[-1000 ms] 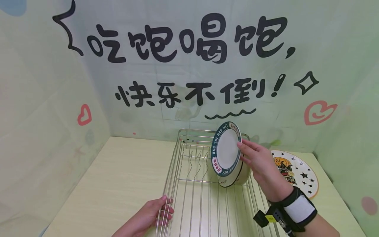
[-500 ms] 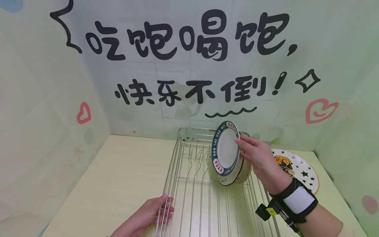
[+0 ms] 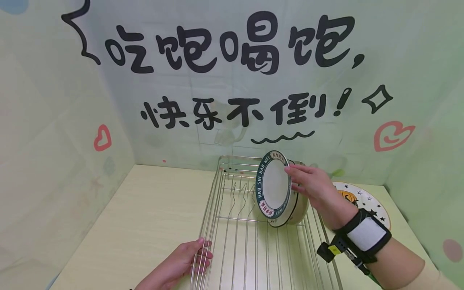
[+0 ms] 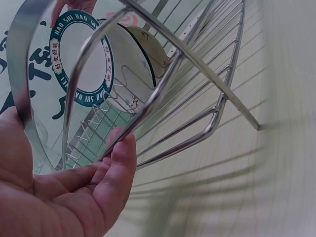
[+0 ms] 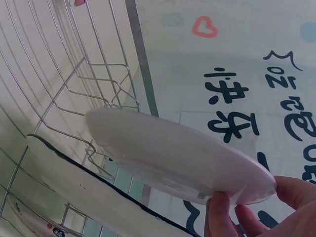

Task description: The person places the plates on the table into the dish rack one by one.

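Observation:
A small white plate (image 3: 273, 189) with a dark teal lettered rim stands nearly upright over the rear of the wire dish rack (image 3: 237, 219). My right hand (image 3: 317, 193) pinches its right edge, thumb on the front face and fingers behind. In the right wrist view, the plate's white underside (image 5: 173, 153) faces the camera. Just behind it, a dark-rimmed white bowl (image 4: 134, 69) sits tilted in the rack, partly hidden by the plate. At the rack's near left, my left hand (image 3: 186, 257) grips the side wires, its fingers (image 4: 116, 163) curled around a rod.
A flat white plate (image 3: 373, 209) with black stars and an orange picture lies right of the rack, partly behind my right forearm. Another beige dish (image 4: 150, 47) shows behind the bowl. A lettered backdrop (image 3: 203, 88) rises behind the pale wooden table (image 3: 145, 213).
The small plate in my right hand has shifted slightly left and tipped down a little toward the rack. My left hand keeps its grip on the side wires.

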### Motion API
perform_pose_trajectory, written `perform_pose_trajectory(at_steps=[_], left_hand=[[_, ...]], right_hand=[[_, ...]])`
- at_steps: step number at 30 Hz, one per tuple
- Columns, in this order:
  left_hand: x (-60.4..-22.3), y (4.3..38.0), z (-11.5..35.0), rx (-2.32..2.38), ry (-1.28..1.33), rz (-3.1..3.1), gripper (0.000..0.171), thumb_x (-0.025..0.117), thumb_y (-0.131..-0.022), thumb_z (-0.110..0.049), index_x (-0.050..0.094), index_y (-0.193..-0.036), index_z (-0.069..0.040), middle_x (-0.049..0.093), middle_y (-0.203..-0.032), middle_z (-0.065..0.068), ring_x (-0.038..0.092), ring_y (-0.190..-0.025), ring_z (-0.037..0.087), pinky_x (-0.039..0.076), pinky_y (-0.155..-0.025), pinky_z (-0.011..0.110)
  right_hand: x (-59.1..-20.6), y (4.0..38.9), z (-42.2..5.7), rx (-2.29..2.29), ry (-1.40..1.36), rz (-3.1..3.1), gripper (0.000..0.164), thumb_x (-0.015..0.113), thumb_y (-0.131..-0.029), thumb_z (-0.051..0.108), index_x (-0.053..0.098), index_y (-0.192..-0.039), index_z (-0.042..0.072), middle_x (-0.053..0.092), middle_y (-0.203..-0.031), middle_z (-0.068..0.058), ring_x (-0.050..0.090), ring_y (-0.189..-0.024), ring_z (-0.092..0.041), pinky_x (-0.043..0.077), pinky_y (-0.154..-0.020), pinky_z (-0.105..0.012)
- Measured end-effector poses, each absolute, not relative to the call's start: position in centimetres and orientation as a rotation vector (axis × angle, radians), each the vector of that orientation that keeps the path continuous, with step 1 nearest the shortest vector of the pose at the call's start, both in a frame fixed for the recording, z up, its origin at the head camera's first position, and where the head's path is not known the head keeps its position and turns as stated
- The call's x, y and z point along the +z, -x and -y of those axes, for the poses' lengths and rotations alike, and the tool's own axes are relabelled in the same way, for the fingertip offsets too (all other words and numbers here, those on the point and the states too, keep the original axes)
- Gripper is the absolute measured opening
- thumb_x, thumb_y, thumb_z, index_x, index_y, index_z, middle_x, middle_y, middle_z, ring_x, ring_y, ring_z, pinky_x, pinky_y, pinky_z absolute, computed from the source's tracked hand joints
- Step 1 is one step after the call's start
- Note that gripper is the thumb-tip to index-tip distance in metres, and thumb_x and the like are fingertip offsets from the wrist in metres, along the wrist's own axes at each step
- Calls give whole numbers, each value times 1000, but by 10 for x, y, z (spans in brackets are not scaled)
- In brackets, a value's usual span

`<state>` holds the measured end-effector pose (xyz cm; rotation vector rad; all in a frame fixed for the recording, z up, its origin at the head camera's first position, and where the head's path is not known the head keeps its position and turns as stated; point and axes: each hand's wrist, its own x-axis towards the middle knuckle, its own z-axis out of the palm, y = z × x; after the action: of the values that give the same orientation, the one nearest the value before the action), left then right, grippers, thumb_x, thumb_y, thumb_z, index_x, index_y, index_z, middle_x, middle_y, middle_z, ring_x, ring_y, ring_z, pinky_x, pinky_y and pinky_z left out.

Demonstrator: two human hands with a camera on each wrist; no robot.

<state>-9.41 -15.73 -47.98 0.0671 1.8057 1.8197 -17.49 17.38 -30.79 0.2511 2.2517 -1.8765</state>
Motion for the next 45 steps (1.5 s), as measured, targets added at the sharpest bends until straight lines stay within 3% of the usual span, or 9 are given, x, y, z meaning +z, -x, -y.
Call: perform_pose_trajectory(at_steps=[26, 40, 45], left_hand=[[-480, 93, 158, 1818, -52, -1823, 66, 38, -99, -46, 43, -132, 12, 63, -104, 10, 62, -88, 17, 56, -77, 36], [-479, 93, 158, 1826, -44, -1817, 66, 40, -99, -46, 44, -132, 11, 63, -104, 10, 62, -88, 17, 56, -77, 35], [-480, 93, 158, 1826, -37, -1814, 67, 41, -98, -48, 46, -130, 10, 64, -102, 9, 63, -88, 17, 56, -77, 35]], right_hand=[[-307, 187, -168, -1831, -273, -2299, 54, 55, -96, 28, 42, -140, 1, 43, -141, -16, 47, -124, -30, 43, -103, -37], [-316, 189, -152, -1812, -261, -2374, 43, 60, -94, 24, 53, -130, 2, 55, -124, -13, 58, -106, -23, 51, -94, -34], [-323, 190, -146, -1834, -260, -2358, 42, 61, -93, 19, 54, -129, 0, 56, -123, -14, 59, -108, -27, 51, -94, -36]])
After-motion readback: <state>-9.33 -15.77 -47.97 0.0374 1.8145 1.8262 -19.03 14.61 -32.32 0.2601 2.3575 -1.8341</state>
